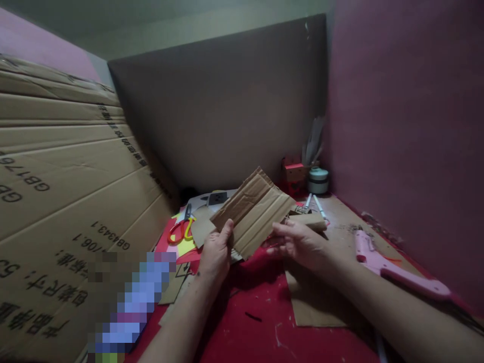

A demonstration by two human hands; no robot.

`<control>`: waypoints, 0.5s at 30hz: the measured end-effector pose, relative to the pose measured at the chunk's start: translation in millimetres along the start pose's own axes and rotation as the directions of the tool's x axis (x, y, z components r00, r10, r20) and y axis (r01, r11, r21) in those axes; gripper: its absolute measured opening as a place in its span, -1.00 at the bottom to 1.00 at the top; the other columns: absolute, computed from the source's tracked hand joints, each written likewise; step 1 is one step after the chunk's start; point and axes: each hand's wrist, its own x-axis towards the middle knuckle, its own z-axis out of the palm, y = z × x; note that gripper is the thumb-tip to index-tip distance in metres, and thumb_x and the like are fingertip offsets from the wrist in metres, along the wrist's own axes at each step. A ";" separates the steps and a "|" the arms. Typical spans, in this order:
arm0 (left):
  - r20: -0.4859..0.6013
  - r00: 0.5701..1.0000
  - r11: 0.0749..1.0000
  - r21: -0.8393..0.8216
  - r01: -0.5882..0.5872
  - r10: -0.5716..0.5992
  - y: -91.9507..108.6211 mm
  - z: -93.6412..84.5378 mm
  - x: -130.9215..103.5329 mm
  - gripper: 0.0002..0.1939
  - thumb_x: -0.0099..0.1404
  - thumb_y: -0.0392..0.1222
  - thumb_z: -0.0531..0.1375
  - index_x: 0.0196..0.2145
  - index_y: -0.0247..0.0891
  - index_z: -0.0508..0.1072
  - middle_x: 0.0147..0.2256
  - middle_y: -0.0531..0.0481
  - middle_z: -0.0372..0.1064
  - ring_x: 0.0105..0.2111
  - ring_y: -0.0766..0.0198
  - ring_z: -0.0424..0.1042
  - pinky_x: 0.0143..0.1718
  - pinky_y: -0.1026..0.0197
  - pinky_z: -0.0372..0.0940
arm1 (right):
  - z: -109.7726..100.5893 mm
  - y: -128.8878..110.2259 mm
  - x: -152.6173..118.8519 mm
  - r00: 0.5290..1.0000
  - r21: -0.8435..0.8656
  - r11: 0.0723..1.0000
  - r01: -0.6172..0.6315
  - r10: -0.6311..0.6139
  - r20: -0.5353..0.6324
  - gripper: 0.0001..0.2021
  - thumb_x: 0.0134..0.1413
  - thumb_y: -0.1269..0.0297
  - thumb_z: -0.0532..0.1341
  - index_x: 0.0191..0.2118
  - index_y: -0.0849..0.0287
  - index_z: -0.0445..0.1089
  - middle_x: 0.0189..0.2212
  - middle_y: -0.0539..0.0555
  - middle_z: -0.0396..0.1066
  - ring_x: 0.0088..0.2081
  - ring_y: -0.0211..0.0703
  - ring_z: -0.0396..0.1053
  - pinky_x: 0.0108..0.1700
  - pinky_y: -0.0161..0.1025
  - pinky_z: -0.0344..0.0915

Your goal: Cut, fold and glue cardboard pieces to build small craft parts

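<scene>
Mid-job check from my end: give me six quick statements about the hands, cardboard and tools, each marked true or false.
1. The left hand grips a cardboard piece. True.
2. The pink glue gun lies to the right of the right hand. True.
3. The right hand is wrapped around the pink glue gun. False: it is at the right edge of the cardboard piece.
4. The scissors lie to the left of the cardboard piece. True.
5. Both scissors handles are blue. False: one is red, one yellow.
6. The cardboard piece lies flat. False: it is held up, tilted.
</scene>
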 end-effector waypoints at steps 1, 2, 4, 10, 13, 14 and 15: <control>0.037 0.999 1.000 -0.011 0.025 -0.024 -1.5 1.9 -0.4 -0.60 0.02 -0.02 0.28 -0.21 -0.31 0.44 -0.38 -0.07 0.50 -0.29 0.10 0.49 -0.37 0.17 0.39 | 2.0 2.2 -0.9 1.000 -0.024 1.000 -0.010 0.010 0.015 -0.71 -0.11 0.23 0.30 -0.21 0.22 0.39 -0.37 0.15 0.48 -0.37 -0.09 0.43 -0.32 -0.16 0.33; 0.070 0.997 0.998 -0.036 0.043 -0.040 -2.4 3.2 -0.6 -0.62 0.02 -0.05 0.29 -0.23 -0.32 0.45 -0.37 -0.08 0.50 -0.28 0.10 0.48 -0.37 0.18 0.39 | 3.2 3.9 -1.3 1.000 -0.040 0.999 -0.017 0.018 0.008 -0.71 -0.10 0.24 0.30 -0.22 0.25 0.40 -0.39 0.16 0.48 -0.40 -0.09 0.43 -0.33 -0.15 0.34; 0.097 0.995 0.994 -0.096 0.046 -0.037 -2.9 3.3 0.1 -0.66 0.02 -0.13 0.29 -0.24 -0.33 0.46 -0.34 -0.08 0.50 -0.28 0.12 0.48 -0.37 0.20 0.38 | 2.7 5.6 -0.8 0.999 -0.070 0.997 -0.040 0.038 -0.028 -0.74 -0.09 0.25 0.28 -0.25 0.29 0.42 -0.43 0.18 0.48 -0.45 -0.12 0.42 -0.33 -0.15 0.34; 0.050 0.998 0.997 -0.058 0.042 -0.039 0.1 -8.8 6.8 -0.65 0.00 -0.19 0.30 -0.22 -0.37 0.47 -0.31 -0.06 0.47 -0.45 0.31 0.42 -0.61 0.37 0.26 | -6.2 5.0 3.2 0.996 -0.109 0.993 0.052 -0.060 -0.065 -0.71 -0.11 0.27 0.28 -0.20 0.26 0.39 -0.32 0.19 0.49 -0.34 -0.04 0.45 -0.32 -0.10 0.38; 0.088 0.995 0.997 -0.055 0.055 -0.050 -2.4 -8.9 5.3 -0.64 -0.01 -0.19 0.32 -0.22 -0.36 0.47 -0.33 -0.04 0.45 -0.56 0.42 0.34 -0.72 0.42 0.12 | -3.7 6.1 2.6 0.993 -0.105 0.991 0.078 -0.087 -0.085 -0.69 -0.13 0.28 0.29 -0.18 0.23 0.38 -0.25 0.18 0.48 -0.29 -0.02 0.45 -0.33 -0.13 0.37; 0.123 0.991 0.997 -0.057 0.060 -0.052 -4.0 -7.4 3.5 -0.66 0.00 -0.18 0.31 -0.24 -0.35 0.47 -0.35 -0.03 0.44 -0.58 0.43 0.31 -0.72 0.42 0.11 | -2.0 6.6 2.1 0.992 -0.091 0.993 0.078 -0.086 -0.088 -0.67 -0.15 0.29 0.30 -0.17 0.22 0.38 -0.23 0.18 0.48 -0.27 -0.01 0.44 -0.31 -0.13 0.37; 0.162 0.985 0.997 -0.056 0.062 -0.052 -5.6 -5.4 1.2 -0.68 0.02 -0.17 0.31 -0.24 -0.35 0.47 -0.37 -0.02 0.43 -0.59 0.44 0.30 -0.71 0.42 0.13 | -0.4 6.9 1.5 0.993 -0.072 0.994 0.079 -0.085 -0.087 -0.64 -0.17 0.30 0.30 -0.15 0.21 0.38 -0.21 0.17 0.47 -0.24 0.00 0.44 -0.29 -0.14 0.36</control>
